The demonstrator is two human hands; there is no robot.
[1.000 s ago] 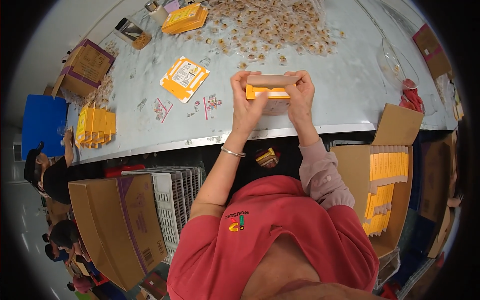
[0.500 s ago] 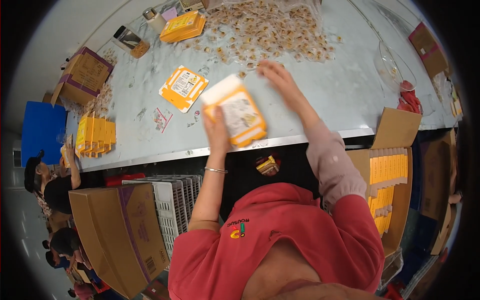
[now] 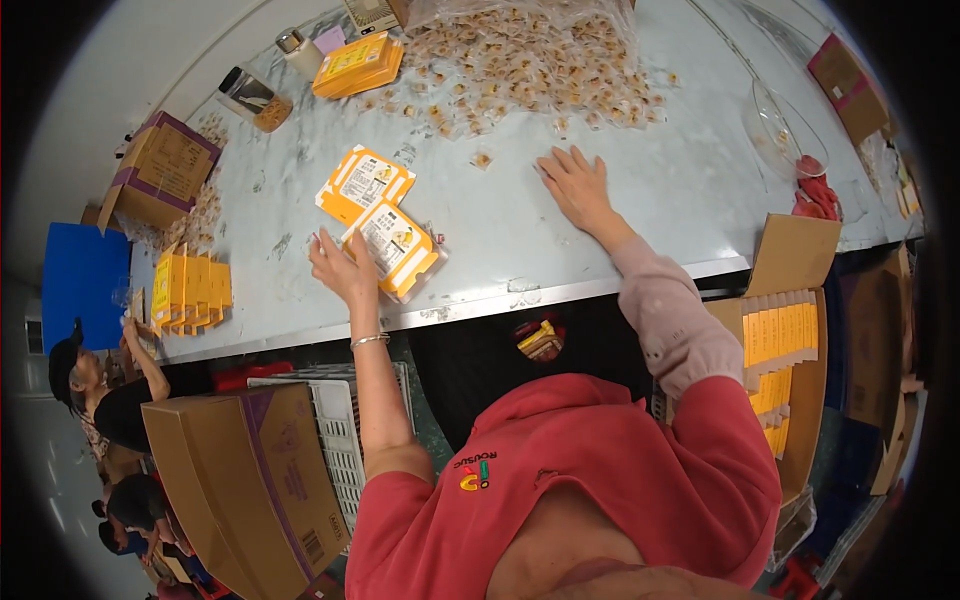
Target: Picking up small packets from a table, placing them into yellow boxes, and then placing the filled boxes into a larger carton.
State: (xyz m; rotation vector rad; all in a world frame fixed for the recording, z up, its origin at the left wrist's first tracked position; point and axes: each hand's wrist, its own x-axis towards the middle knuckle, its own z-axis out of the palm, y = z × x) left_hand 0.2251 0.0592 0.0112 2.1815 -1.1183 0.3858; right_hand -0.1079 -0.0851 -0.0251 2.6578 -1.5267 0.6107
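My left hand (image 3: 345, 268) rests at the left edge of a flat yellow-and-white carton (image 3: 402, 242), its fingers spread and the thumb side touching the carton. That carton lies on the table, overlapping the near corner of a second flat carton (image 3: 366, 182). My right hand (image 3: 578, 188) is open, palm down on the tabletop, holding nothing. A single small clear-wrapped piece (image 3: 482, 160) lies to its left. Beyond both hands spreads a big heap of small wrapped pieces (image 3: 530, 60), partly under a clear plastic bag.
A stack of yellow cartons (image 3: 358, 65), a jar (image 3: 254, 99) and a white bottle (image 3: 301, 53) stand far left. Standing yellow cartons (image 3: 188, 290) are left, near another person (image 3: 120, 400). A brown box packed with cartons (image 3: 815, 420) is right, beside red gloves (image 3: 818, 190).
My left hand has moved left and down, laying the carton it held on the table against the other one. My right hand has come nearer and settled flat. One wrapped piece now lies apart.
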